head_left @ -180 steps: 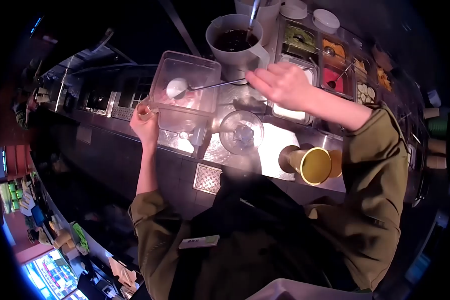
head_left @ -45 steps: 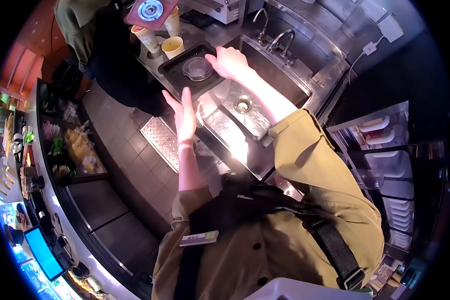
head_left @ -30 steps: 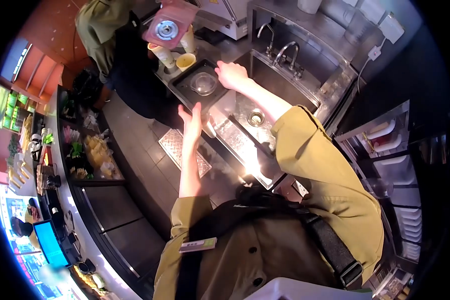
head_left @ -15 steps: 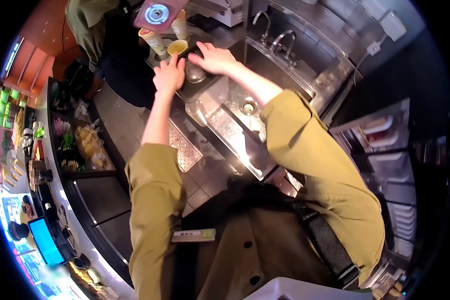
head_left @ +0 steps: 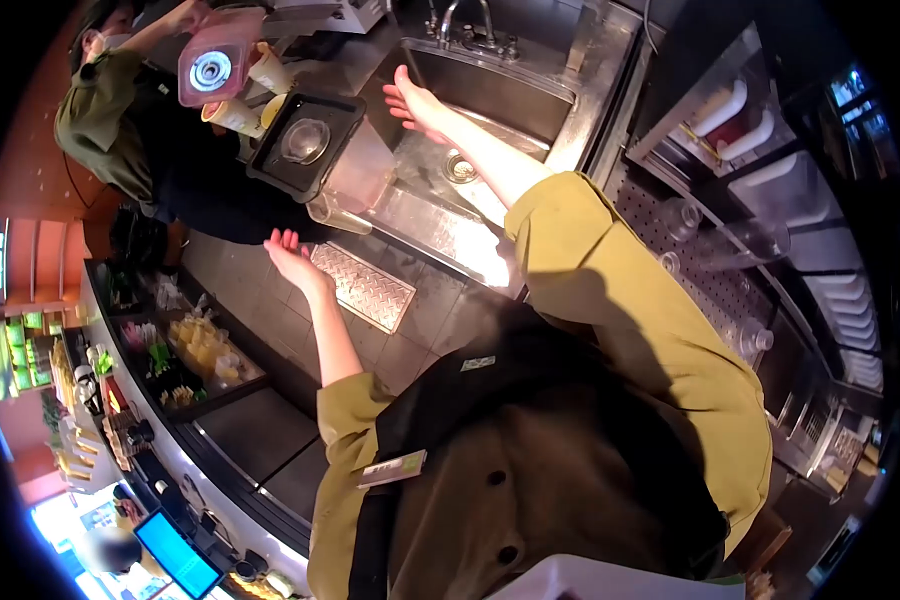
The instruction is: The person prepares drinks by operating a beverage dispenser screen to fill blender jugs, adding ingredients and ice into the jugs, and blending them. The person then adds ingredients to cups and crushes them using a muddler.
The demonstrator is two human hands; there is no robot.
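Note:
My left hand [head_left: 298, 262] is open above the floor, fingers slightly spread, with nothing in it. It is nearest the front of a clear square container [head_left: 362, 168], apart from it. A black lid [head_left: 275, 160] with a clear round dome [head_left: 305, 141] in its middle covers the container. Over the sink [head_left: 560, 105], my right hand [head_left: 417, 105] is open and empty too, to the right of the lid and not touching it. Paper cups [head_left: 232, 117] stand just behind the container.
At upper left a co-worker [head_left: 110, 120] has an arm raised by a pinkish clear pitcher [head_left: 210, 72] with a round metal base. Faucets [head_left: 465, 25] rise behind the sink. A metal floor plate [head_left: 365, 288] lies below. Shelves with white trays [head_left: 840, 300] stand at right, a counter with a screen [head_left: 178, 552] at left.
Both hands have come off the black lid and moved apart, left hand down toward me, right hand over the sink. The whole view has shifted, and more of the co-worker shows.

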